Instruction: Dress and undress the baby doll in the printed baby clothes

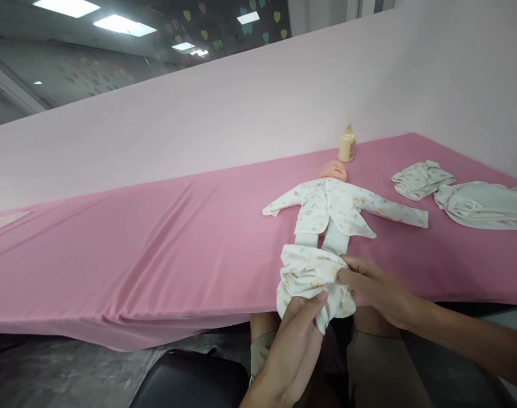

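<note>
A baby doll lies on its back on the pink-covered table, its head towards the wall. It wears a white printed baby jacket with the sleeves spread out. White cloth legs show below the jacket hem. At the table's front edge, a bunched white printed baby garment covers the lower ends of those legs; its exact kind is unclear. My left hand grips this garment from below, thumb on top. On its right side, my right hand pinches the edge of the same cloth.
A pump bottle of pale yellow liquid stands behind the doll's head. Folded printed cloth and a white bundle of cloth lie to the right. The pink sheet hangs over the front edge. A black stool stands below, left.
</note>
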`<state>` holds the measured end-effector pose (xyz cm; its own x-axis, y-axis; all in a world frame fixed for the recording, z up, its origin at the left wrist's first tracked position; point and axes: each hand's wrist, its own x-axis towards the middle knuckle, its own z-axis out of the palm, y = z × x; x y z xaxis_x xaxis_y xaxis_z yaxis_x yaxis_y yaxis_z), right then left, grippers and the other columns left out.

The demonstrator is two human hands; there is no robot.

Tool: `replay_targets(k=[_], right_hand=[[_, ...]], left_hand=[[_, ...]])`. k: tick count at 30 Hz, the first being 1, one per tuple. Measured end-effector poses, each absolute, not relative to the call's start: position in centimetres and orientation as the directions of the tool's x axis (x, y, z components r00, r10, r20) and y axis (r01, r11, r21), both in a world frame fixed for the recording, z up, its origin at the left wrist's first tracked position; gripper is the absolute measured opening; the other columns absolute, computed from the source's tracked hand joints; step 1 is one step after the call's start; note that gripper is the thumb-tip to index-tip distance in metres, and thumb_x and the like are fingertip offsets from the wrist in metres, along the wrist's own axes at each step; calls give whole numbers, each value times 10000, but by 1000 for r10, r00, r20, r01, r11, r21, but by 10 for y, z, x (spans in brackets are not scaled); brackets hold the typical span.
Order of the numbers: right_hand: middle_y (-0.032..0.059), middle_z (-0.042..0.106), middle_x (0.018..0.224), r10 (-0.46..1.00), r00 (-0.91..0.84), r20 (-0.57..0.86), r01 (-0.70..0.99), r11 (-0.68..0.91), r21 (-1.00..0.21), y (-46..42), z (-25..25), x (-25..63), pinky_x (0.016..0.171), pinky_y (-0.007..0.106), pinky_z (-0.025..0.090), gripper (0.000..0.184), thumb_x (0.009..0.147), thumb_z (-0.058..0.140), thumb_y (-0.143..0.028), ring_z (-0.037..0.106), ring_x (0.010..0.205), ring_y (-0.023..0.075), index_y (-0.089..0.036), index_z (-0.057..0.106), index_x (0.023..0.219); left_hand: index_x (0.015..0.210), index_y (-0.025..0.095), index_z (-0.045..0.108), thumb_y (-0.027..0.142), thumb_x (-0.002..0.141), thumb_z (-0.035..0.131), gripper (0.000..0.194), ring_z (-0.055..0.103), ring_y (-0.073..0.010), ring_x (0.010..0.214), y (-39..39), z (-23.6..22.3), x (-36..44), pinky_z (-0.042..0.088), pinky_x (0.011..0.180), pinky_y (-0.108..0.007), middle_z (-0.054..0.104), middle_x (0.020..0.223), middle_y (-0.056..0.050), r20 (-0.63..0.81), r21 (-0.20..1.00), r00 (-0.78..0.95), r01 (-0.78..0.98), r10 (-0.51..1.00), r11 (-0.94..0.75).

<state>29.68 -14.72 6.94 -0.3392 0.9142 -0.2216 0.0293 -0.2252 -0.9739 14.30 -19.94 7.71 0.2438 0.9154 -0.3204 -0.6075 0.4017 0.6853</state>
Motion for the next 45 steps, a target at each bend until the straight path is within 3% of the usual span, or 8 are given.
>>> replay_targets(k=[6,11,16,24,30,36,40,45], right_hand=[[-44,351,659,952,-284,-114,234,-47,-971,-131,43,302,519,241,269,136,767,493,-232,305,592,103,-204,381,697],[-40,382,685,974,-228,-17,357,67,-932,-132,36,299,532,249,284,85,777,488,-210,333,611,110,-203,418,729],[-33,429,691,970,-229,-80,263,-18,-965,-133,40,300,535,240,300,50,765,506,-225,367,621,109,-187,480,747],[-10,536,768,905,-372,-208,-229,-307,-924,-138,47,299,611,241,387,181,747,641,-295,479,711,122,-172,539,831],[-19,523,737,967,-250,-37,205,15,-979,-135,31,304,563,250,321,133,791,537,-284,440,654,119,-188,453,752],[-25,463,626,969,-168,181,643,247,-725,-133,19,300,546,286,222,149,827,409,-213,360,577,123,-210,335,698],[-21,464,634,963,-152,223,666,266,-697,-135,18,299,547,290,220,155,826,415,-207,355,580,130,-217,324,701],[-19,489,734,981,-163,108,429,169,-887,-137,23,300,569,265,332,117,869,397,-267,423,652,134,-214,400,766]], left_hand=[[825,173,671,356,824,678,183,558,-152,831,-204,63,135,424,833,-257,632,833,-31,-290,899,164,-293,943,327],[743,210,621,275,888,554,173,510,-166,731,-209,57,133,366,729,-243,603,721,-32,-33,985,61,169,998,22],[798,236,620,210,907,490,172,514,-188,687,-213,61,140,291,656,-275,623,739,-52,23,896,27,443,999,-33],[988,232,623,194,896,509,151,581,-230,822,-216,48,150,328,716,-294,649,929,-92,176,749,32,644,984,-155],[1029,233,599,170,919,461,187,607,-195,814,-214,45,153,381,687,-269,645,928,-67,243,594,96,772,965,-226],[1072,231,553,130,953,379,234,627,-157,761,-217,53,155,440,673,-252,646,874,-13,302,377,144,890,942,-257],[1213,202,501,57,908,383,357,654,-177,811,-215,49,148,483,727,-288,670,942,-34,410,240,204,916,889,-321],[1235,171,482,64,896,404,364,653,-180,886,-213,47,146,506,732,-277,666,1007,-60,466,180,216,926,858,-331]])
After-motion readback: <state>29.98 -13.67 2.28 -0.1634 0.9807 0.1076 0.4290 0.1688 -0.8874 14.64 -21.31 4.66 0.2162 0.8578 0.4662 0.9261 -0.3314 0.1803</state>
